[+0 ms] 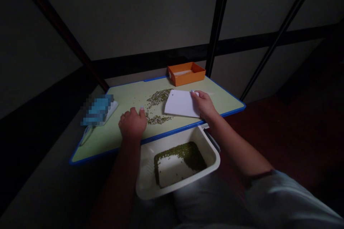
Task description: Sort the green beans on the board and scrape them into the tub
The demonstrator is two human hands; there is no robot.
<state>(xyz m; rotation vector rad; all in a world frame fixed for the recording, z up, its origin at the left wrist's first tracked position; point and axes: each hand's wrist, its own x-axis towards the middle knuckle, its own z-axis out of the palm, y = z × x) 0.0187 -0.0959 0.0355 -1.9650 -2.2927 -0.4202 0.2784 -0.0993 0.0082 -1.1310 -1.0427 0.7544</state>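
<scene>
My right hand grips the right edge of a flat white scraper card that lies on the pale green table. Small green beans are scattered on the table left of the card. My left hand rests on the table beside the beans with its fingers curled under; nothing shows in it. A white tray sits on my lap below the table's near edge, with a layer of green beans in its far half.
An orange box stands at the table's back edge. A blue object on a white base lies at the table's left. The table has a blue rim. Dark frame bars rise behind the table.
</scene>
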